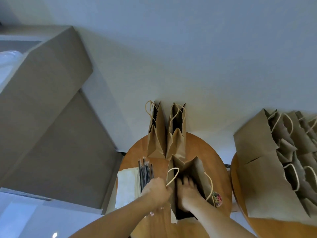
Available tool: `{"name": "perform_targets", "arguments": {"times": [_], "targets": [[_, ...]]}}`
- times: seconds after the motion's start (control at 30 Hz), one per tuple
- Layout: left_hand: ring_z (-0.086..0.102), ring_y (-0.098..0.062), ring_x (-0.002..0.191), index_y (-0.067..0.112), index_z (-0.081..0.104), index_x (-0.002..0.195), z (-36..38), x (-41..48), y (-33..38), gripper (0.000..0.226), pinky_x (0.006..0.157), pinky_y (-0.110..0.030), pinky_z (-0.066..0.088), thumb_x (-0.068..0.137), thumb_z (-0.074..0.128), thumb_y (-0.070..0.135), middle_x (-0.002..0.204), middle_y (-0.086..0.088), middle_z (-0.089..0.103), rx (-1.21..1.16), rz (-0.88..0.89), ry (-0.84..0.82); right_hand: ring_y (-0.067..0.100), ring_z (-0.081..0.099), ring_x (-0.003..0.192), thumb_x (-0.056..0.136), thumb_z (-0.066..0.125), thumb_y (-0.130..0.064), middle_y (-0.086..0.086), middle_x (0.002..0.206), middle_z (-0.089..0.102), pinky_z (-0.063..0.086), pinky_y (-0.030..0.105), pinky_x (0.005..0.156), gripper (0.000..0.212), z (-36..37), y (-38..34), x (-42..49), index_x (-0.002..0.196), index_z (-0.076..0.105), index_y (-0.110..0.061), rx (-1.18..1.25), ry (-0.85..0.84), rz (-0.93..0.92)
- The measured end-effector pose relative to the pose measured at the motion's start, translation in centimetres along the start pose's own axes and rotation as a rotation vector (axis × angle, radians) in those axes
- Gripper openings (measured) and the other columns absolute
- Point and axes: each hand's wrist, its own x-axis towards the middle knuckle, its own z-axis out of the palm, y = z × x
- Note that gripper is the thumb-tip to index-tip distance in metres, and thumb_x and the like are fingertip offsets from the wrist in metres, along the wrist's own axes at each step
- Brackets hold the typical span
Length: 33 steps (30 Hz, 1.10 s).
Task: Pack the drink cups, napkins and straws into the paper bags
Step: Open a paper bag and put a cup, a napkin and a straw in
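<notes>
An open brown paper bag (pixel 197 170) stands near me on the round wooden table (pixel 217 169). My left hand (pixel 157 191) grips the bag's left rim beside its rope handle. My right hand (pixel 186 193) reaches down inside the bag; its fingertips are lost in the dark interior, so what it touches is hidden. Left of the bag lie several black straws (pixel 145 172) in clear wrappers and a stack of white napkins (pixel 127 186). Two more paper bags (pixel 167 134) stand upright at the table's far edge. No drink cup shows.
A second round table on the right carries several standing paper bags (pixel 274 162). A small container of colourful bits (pixel 217 198) sits by the near bag's right side. A pale wall is behind the tables; grey cabinet blocks (pixel 51 117) fill the left.
</notes>
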Motion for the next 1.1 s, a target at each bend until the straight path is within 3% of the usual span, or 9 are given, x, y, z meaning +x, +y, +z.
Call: {"name": "perform_targets", "arguments": {"times": [0.17, 0.23, 0.3, 0.43, 0.53, 0.67, 0.73, 0.87, 1.1], "targets": [[0.069, -0.025, 0.083, 0.012, 0.066, 0.096, -1.7, -0.8, 0.3, 0.022, 0.081, -0.037, 0.059, 0.088, 0.062, 0.032, 0.087, -0.008, 0.067, 0.043, 0.169, -0.207, 0.031, 0.054, 0.112, 0.09, 0.058, -0.01, 0.01, 0.127, 0.047, 0.049, 0.037, 0.088, 0.036, -7.6, -0.3, -5.0, 0.125, 0.052, -0.013, -0.003, -0.052, -0.154], [0.062, -0.017, 0.083, 0.019, 0.062, 0.101, -2.9, -1.1, 0.5, 0.021, 0.077, -0.028, 0.053, 0.086, 0.068, 0.032, 0.094, -0.003, 0.065, 0.184, 0.244, -0.267, 0.021, 0.058, 0.082, 0.093, 0.052, -0.006, 0.003, 0.099, 0.055, 0.042, 0.026, 0.06, 0.012, -10.5, 0.0, -6.9, 0.091, 0.057, -0.018, -0.003, -0.004, -0.195], [0.058, -0.019, 0.09, 0.014, 0.062, 0.114, -4.3, -1.1, 0.6, 0.033, 0.076, -0.027, 0.048, 0.086, 0.07, 0.029, 0.107, -0.006, 0.065, 0.35, 0.269, -0.267, 0.016, 0.052, 0.065, 0.093, 0.047, -0.002, 0.0, 0.08, 0.051, 0.032, 0.023, 0.05, 0.03, -12.7, 0.1, -8.2, 0.071, 0.049, -0.022, -0.008, 0.073, -0.208], [0.055, -0.018, 0.096, 0.016, 0.058, 0.126, -6.8, -1.7, -0.1, 0.037, 0.073, -0.023, 0.042, 0.092, 0.062, 0.027, 0.12, -0.005, 0.062, 0.431, 0.262, -0.135, 0.017, 0.059, 0.072, 0.096, 0.047, -0.006, 0.001, 0.088, 0.061, 0.039, 0.021, 0.053, 0.02, -15.5, -0.7, -9.6, 0.09, 0.063, -0.016, 0.016, 0.244, -0.237], [0.059, -0.022, 0.089, 0.014, 0.062, 0.105, -8.5, -2.4, -1.5, 0.018, 0.071, -0.03, 0.046, 0.092, 0.054, 0.024, 0.105, -0.008, 0.065, 0.325, 0.216, 0.0, 0.023, 0.065, 0.09, 0.099, 0.045, -0.009, 0.004, 0.104, 0.066, 0.052, 0.026, 0.07, 0.024, -16.5, -2.6, -9.4, 0.114, 0.064, -0.014, 0.105, 0.364, -0.281], [0.05, -0.016, 0.061, 0.013, 0.053, 0.079, -10.3, -2.9, -4.9, 0.013, 0.054, -0.026, 0.037, 0.088, 0.047, 0.019, 0.071, -0.001, 0.055, 0.184, 0.08, 0.145, 0.017, 0.06, 0.073, 0.101, 0.046, -0.018, 0.001, 0.086, 0.064, 0.043, 0.025, 0.057, 0.019, -15.2, -7.1, -8.2, 0.097, 0.063, -0.015, 0.174, 0.315, -0.353], [0.055, -0.016, 0.069, 0.018, 0.055, 0.081, -10.6, -2.7, -7.1, 0.009, 0.059, -0.028, 0.042, 0.087, 0.049, 0.02, 0.08, 0.0, 0.061, 0.119, 0.005, 0.174, 0.018, 0.059, 0.069, 0.1, 0.048, -0.024, 0.001, 0.078, 0.061, 0.041, 0.026, 0.055, 0.022, -13.5, -9.7, -6.8, 0.082, 0.059, -0.016, 0.177, 0.239, -0.36], [0.059, -0.019, 0.105, 0.012, 0.056, 0.129, -9.9, -1.1, -12.4, 0.04, 0.08, -0.027, 0.047, 0.093, 0.052, 0.027, 0.125, -0.003, 0.061, 0.028, -0.112, 0.174, 0.03, 0.065, 0.094, 0.096, 0.052, -0.025, 0.003, 0.088, 0.059, 0.041, 0.027, 0.059, 0.018, -8.8, -13.7, -2.8, 0.082, 0.057, -0.015, 0.247, 0.057, -0.28], [0.06, -0.01, 0.076, 0.017, 0.062, 0.114, -7.0, 4.1, -19.6, 0.027, 0.055, -0.018, 0.044, 0.097, 0.051, 0.036, 0.102, 0.001, 0.066, -0.085, -0.235, 0.138, 0.012, 0.047, 0.053, 0.093, 0.053, -0.02, -0.001, 0.065, 0.047, 0.03, 0.023, 0.042, 0.029, -0.3, -16.9, 4.7, 0.066, 0.043, -0.016, 0.391, -0.07, -0.049]]}}
